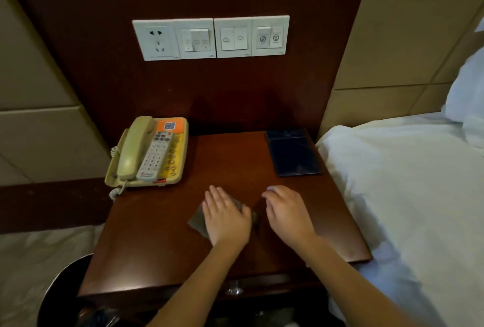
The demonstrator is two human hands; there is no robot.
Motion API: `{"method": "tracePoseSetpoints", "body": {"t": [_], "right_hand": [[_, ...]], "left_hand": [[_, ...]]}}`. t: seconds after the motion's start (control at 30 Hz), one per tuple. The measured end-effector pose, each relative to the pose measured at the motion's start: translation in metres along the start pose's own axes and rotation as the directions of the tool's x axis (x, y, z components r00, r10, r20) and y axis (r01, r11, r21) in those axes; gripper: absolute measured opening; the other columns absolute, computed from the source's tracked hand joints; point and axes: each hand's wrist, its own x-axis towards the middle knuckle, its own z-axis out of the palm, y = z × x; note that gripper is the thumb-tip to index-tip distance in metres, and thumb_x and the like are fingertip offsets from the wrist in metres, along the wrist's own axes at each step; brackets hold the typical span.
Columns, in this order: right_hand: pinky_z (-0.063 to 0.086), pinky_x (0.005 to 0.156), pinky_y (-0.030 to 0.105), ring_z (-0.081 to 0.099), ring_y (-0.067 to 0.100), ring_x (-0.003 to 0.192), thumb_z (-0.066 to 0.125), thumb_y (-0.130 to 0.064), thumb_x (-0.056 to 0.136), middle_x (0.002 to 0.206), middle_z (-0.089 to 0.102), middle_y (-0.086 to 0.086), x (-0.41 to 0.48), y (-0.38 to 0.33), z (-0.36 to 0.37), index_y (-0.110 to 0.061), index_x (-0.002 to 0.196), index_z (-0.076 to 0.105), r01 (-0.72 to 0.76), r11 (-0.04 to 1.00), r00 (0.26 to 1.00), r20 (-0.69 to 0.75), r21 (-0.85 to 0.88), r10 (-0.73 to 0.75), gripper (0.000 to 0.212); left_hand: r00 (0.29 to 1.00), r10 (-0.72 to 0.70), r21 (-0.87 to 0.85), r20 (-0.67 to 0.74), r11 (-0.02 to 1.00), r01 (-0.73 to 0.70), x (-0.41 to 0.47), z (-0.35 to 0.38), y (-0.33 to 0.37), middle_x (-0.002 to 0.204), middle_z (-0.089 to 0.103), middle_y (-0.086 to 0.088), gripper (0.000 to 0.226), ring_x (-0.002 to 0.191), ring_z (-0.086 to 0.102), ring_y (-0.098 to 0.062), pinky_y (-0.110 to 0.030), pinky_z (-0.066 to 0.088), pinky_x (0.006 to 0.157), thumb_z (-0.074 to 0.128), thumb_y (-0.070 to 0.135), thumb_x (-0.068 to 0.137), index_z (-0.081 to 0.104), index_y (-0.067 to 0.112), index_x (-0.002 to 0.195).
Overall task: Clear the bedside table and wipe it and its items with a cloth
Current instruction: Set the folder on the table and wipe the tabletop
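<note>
Head view, contents of the dark red-brown wooden counter (pixel 157 235) as I found them. Far left corner: cream corded telephone with an orange label (pixel 149 152), and a white-and-grey remote control (pixel 156 156) lying on its keypad. Far right corner: flat dark blue glossy folder (pixel 292 152), close to the counter's edge beside the white bed (pixel 406 182). Front centre: small grey-brown folded cloth (pixel 199 219), flat on the wood.

My left hand (pixel 226 218) lay open, palm down, pressing the cloth. My right hand (pixel 286 212) hovered just beside it with fingers loosely curled, gripping nothing I could make out.

State of task, by my judgement: nothing was cleared yet, so both items stood in the wiping path.

Risks noted: a wide sweep leftward could have knocked the remote off the telephone or snagged the coiled cord. A sweep rightward could have pushed the folder off the edge.
</note>
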Motion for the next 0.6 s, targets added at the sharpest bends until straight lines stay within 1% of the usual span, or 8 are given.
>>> {"method": "tracePoseSetpoints", "body": {"t": [0.1, 0.2, 0.23, 0.33, 0.4, 0.5, 0.53, 0.6], "right_hand": [[0.041, 0.102, 0.045, 0.061, 0.022, 0.111, 0.054, -0.01, 0.085, 0.112, 0.067, 0.004, 0.031, 0.014, 0.009, -0.012, 0.105, 0.07, -0.026, 0.999, 0.998, -0.054, -0.03, 0.024, 0.026], [0.038, 0.104, 0.05, 0.061, 0.022, 0.111, 0.036, -0.017, 0.084, 0.111, 0.068, 0.004, 0.061, 0.02, 0.016, -0.012, 0.104, 0.07, -0.017, 0.999, 0.995, -0.103, -0.049, 0.012, 0.04], [0.037, 0.104, 0.051, 0.061, 0.022, 0.112, 0.036, -0.016, 0.084, 0.111, 0.068, 0.005, 0.073, 0.026, 0.02, -0.011, 0.106, 0.07, -0.015, 0.999, 0.993, -0.117, -0.052, 0.009, 0.04], [0.032, 0.107, 0.05, 0.059, 0.024, 0.116, 0.055, -0.005, 0.084, 0.114, 0.066, 0.008, 0.097, 0.049, 0.025, -0.009, 0.109, 0.068, -0.019, 0.997, 0.988, -0.154, -0.076, 0.007, 0.029], [0.031, 0.106, 0.052, 0.058, 0.026, 0.117, 0.063, -0.006, 0.082, 0.116, 0.066, 0.008, 0.097, 0.068, 0.026, -0.01, 0.111, 0.068, -0.041, 0.989, 0.99, -0.143, -0.145, 0.02, 0.029], [0.032, 0.103, 0.06, 0.049, 0.032, 0.127, 0.053, -0.031, 0.088, 0.131, 0.057, 0.012, 0.09, 0.089, 0.022, -0.017, 0.125, 0.06, -0.14, 0.943, 0.99, -0.046, -0.301, 0.132, 0.04], [0.028, 0.105, 0.061, 0.039, 0.034, 0.134, 0.043, -0.042, 0.091, 0.141, 0.047, 0.013, 0.089, 0.092, 0.02, -0.021, 0.134, 0.051, -0.202, 0.924, 0.976, 0.015, -0.326, 0.219, 0.049], [0.013, 0.112, 0.058, 0.014, 0.033, 0.145, 0.027, -0.061, 0.093, 0.156, 0.02, 0.013, 0.088, 0.097, 0.016, -0.027, 0.148, 0.024, -0.347, 0.883, 0.895, 0.17, -0.316, 0.413, 0.065]], "left_hand": [[0.983, 0.182, 0.031, 0.015, 0.983, -0.182, 0.036, 0.007, 0.029, 0.158, -0.01, -0.015, 0.07, 0.146, -0.008, -0.026, -0.036, -0.003, 0.118, 0.019, 0.044, 0.1, -0.006, 0.003, 0.15], [0.94, 0.34, 0.074, 0.035, 0.937, -0.342, 0.081, 0.006, 0.037, 0.159, -0.009, -0.011, 0.066, 0.147, -0.008, -0.022, -0.034, -0.002, 0.119, 0.017, 0.044, 0.101, -0.004, 0.006, 0.151], [0.929, 0.367, 0.081, 0.045, 0.926, -0.369, 0.105, 0.006, 0.039, 0.159, -0.009, -0.01, 0.066, 0.147, -0.008, -0.022, -0.034, -0.002, 0.119, 0.017, 0.044, 0.101, -0.004, 0.007, 0.151], [0.92, 0.384, 0.092, 0.073, 0.916, -0.39, 0.166, -0.001, 0.048, 0.159, -0.006, -0.01, 0.065, 0.147, -0.004, -0.022, -0.034, 0.0, 0.119, 0.018, 0.043, 0.101, 0.001, 0.006, 0.151], [0.926, 0.371, 0.096, 0.063, 0.922, -0.376, 0.197, -0.001, 0.057, 0.159, -0.003, -0.011, 0.064, 0.147, -0.001, -0.023, -0.034, 0.002, 0.12, 0.017, 0.042, 0.101, 0.003, 0.006, 0.151], [0.936, 0.352, 0.107, 0.007, 0.93, -0.35, 0.222, 0.003, 0.066, 0.158, 0.002, -0.015, 0.064, 0.146, 0.003, -0.026, -0.037, 0.005, 0.12, 0.018, 0.041, 0.101, 0.005, 0.002, 0.15], [0.94, 0.342, 0.11, -0.019, 0.935, -0.338, 0.223, 0.004, 0.07, 0.158, 0.006, -0.016, 0.064, 0.146, 0.006, -0.027, -0.037, 0.006, 0.119, 0.018, 0.041, 0.101, 0.006, 0.001, 0.15], [0.954, 0.294, 0.124, -0.062, 0.95, -0.285, 0.219, 0.006, 0.076, 0.156, 0.01, -0.017, 0.065, 0.144, 0.011, -0.029, -0.038, 0.009, 0.119, 0.019, 0.042, 0.101, 0.006, -0.001, 0.149]]}}
